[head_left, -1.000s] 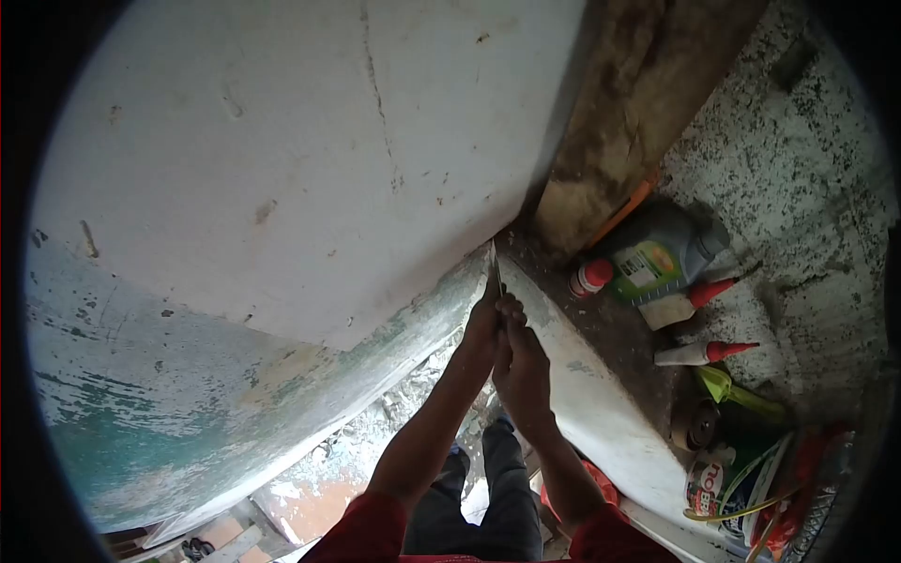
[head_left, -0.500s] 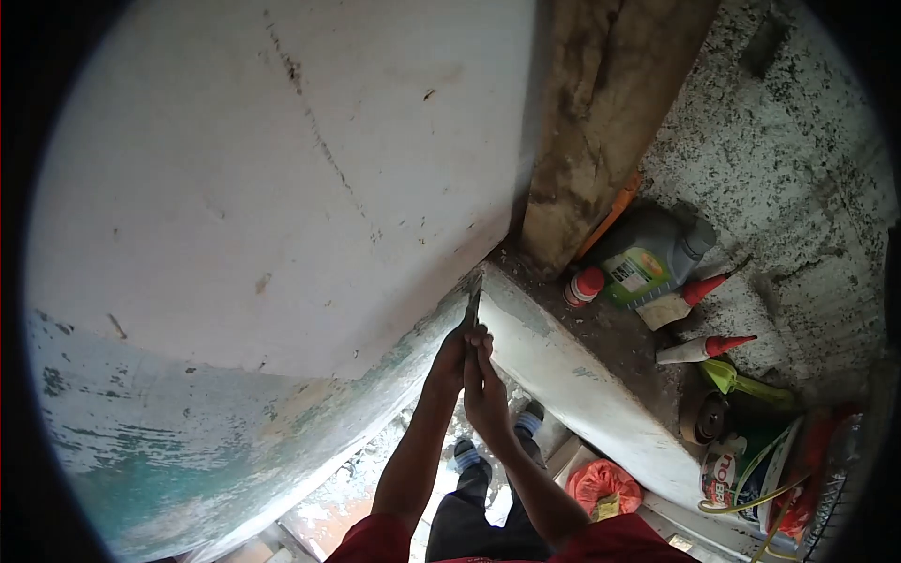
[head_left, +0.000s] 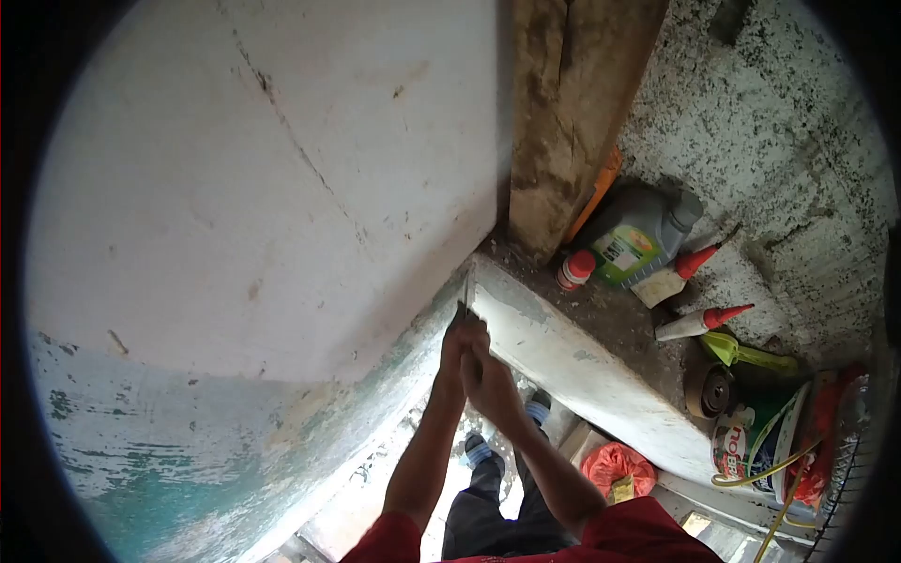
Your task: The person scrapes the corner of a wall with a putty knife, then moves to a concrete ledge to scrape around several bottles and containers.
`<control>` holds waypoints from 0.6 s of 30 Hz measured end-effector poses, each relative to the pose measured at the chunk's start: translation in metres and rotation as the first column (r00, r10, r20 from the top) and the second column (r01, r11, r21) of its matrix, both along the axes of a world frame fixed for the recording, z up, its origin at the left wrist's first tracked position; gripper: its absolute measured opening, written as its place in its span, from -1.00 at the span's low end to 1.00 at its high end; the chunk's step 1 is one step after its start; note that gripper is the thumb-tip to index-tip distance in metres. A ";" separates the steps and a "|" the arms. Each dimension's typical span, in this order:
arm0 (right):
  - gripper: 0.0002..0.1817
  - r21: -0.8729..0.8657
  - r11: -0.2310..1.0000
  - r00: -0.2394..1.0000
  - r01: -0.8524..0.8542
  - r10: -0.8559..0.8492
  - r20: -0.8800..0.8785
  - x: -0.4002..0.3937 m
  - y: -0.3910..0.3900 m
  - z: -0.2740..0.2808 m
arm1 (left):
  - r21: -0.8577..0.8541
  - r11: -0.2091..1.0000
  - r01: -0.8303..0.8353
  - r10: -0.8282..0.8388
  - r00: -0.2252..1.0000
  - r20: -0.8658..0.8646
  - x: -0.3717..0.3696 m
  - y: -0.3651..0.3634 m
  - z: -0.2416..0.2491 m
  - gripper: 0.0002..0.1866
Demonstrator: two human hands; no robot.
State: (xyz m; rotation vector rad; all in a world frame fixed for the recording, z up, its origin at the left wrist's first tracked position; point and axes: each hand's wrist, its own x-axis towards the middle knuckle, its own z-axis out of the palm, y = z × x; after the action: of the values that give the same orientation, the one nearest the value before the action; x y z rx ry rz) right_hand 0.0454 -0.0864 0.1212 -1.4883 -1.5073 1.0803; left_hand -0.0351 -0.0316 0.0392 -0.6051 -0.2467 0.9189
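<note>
In the head view, the left hand (head_left: pixel 456 340) and the right hand (head_left: pixel 481 368) are pressed together, and the fingers of both are wrapped tight around the handle of a scraper (head_left: pixel 468 289). Its thin, flat, grey blade points up into the corner where the white wall (head_left: pixel 282 169) meets a white ledge (head_left: pixel 572 375). On the ledge stand a grey jug (head_left: pixel 638 239) and glue bottles (head_left: pixel 699 322) with red tips.
</note>
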 end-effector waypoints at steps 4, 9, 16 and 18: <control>-0.77 0.067 0.998 0.999 0.016 -0.019 0.041 0.004 -0.014 0.004 | 0.091 0.994 -0.053 0.059 0.997 -0.059 0.013 0.007 -0.014 -0.57; -0.77 -0.085 0.996 0.998 -0.041 0.046 0.052 0.011 -0.006 0.031 | -0.065 0.996 -0.057 0.052 0.996 -0.076 0.013 0.006 0.014 -0.54; -0.76 -0.083 0.996 0.998 -0.015 0.020 0.057 0.010 -0.004 0.034 | 0.021 1.000 0.016 -0.010 0.969 -0.248 0.008 0.011 0.016 -0.56; -0.75 0.006 1.000 1.000 0.010 -0.010 0.030 0.010 -0.011 0.034 | 0.054 0.998 0.030 -0.024 0.993 -0.114 0.009 0.005 0.012 -0.58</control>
State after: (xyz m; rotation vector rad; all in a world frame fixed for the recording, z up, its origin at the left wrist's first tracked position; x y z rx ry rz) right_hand 0.0553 -0.0973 0.1549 -1.5124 -1.5206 1.0507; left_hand -0.0257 -0.0261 0.0509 -0.5018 -0.1619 0.9140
